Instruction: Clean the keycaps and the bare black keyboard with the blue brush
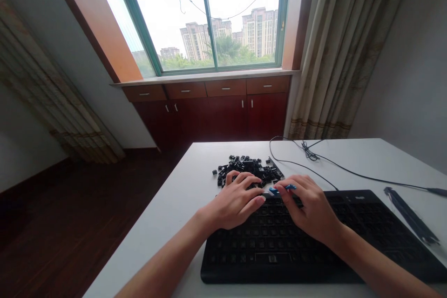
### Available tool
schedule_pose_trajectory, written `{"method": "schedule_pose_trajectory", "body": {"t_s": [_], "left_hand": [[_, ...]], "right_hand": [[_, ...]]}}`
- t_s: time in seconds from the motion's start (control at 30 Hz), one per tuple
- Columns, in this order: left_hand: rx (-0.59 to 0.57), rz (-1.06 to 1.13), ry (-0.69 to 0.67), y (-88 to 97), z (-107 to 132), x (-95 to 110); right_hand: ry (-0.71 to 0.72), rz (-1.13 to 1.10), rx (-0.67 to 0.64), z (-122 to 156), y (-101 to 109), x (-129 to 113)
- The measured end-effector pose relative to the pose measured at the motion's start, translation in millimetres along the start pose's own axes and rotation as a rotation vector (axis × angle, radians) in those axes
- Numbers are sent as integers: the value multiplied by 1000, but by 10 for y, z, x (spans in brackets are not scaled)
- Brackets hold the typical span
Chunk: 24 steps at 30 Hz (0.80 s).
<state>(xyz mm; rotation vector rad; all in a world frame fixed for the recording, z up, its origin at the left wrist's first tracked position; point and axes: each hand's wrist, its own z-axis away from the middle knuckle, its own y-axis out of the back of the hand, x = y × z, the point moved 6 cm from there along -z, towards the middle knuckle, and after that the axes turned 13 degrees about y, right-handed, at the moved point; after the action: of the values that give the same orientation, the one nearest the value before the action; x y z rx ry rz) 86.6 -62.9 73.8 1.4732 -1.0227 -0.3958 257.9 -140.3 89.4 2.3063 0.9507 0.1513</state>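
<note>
A black keyboard [251, 267] lies on the white table, its key positions showing bare sockets where caps are off. Just past its far left edge is a loose heap of black keycaps [240, 164]. My left hand [232, 202] rests palm down over the keyboard's far left corner, fingers stretched and spread at the near side of the heap. In my right hand [312, 205] a slim blue tool [288, 187] with a pale tip is pinched between thumb and fingers. Its tip points left toward my left fingertips, above the keyboard's far edge. The tool's exact kind is unclear.
A thin black cable [366, 177] loops across the back of the white table [167, 223]. To the keyboard's right is a long dark strip [412, 214], seemingly in clear wrapping. Beyond the table stand red-brown cabinets [226, 121] under a window.
</note>
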Motion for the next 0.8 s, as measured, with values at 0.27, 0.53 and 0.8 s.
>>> {"method": "schedule_pose_trajectory", "body": {"t_s": [0.27, 0.53, 0.8], "left_hand": [[-32, -17, 49, -47, -12, -28], [-51, 7, 51, -80, -11, -42], [-33, -46, -28, -2, 2, 48]], "right_hand": [[-29, -1, -3, 29, -20, 40], [-60, -7, -7, 43, -29, 76], [-294, -128, 56, 85, -25, 216]]}}
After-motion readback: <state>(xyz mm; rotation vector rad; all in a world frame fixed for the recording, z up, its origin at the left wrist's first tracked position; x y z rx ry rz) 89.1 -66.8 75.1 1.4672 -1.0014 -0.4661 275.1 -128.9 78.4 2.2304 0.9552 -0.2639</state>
